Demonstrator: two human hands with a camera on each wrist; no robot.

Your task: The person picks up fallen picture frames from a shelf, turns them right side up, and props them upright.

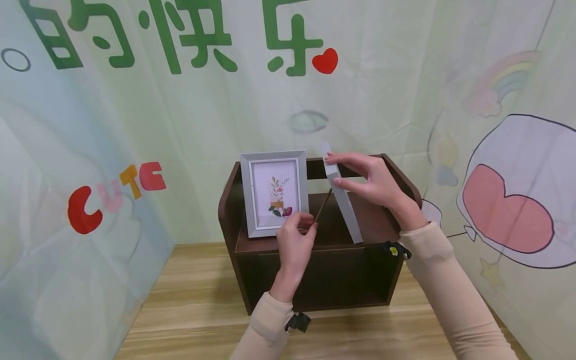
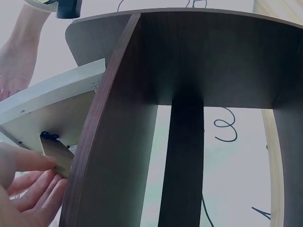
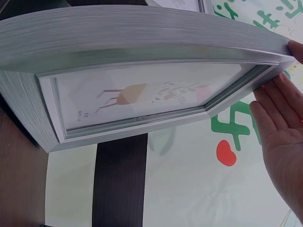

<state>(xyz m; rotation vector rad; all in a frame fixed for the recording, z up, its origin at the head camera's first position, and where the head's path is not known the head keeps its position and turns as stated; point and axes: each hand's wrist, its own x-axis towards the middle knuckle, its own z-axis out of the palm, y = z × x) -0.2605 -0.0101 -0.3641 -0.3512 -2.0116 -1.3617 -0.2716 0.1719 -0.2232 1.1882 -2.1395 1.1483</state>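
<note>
A grey picture frame (image 1: 345, 207) stands tilted on the upper level of a dark brown shelf (image 1: 382, 217), seen nearly edge-on in the head view. My right hand (image 1: 373, 181) grips its upper edge between thumb and fingers. In the right wrist view the frame's front shows a printed plant picture (image 3: 156, 94) behind the border. My left hand (image 1: 295, 245) pinches the thin support leg (image 2: 57, 153) hinged to the frame's back, which swings out from the backing. Left of it, a second grey picture frame (image 1: 248, 200) stands upright, its lower right corner overlapped by my left hand.
The shelf's side panels (image 1: 228, 205) rise on both sides, and a lower compartment (image 1: 333, 277) lies beneath. The shelf rests on a wood-grain surface (image 1: 189, 295). A printed cloth backdrop (image 1: 193, 115) hangs behind and along both sides.
</note>
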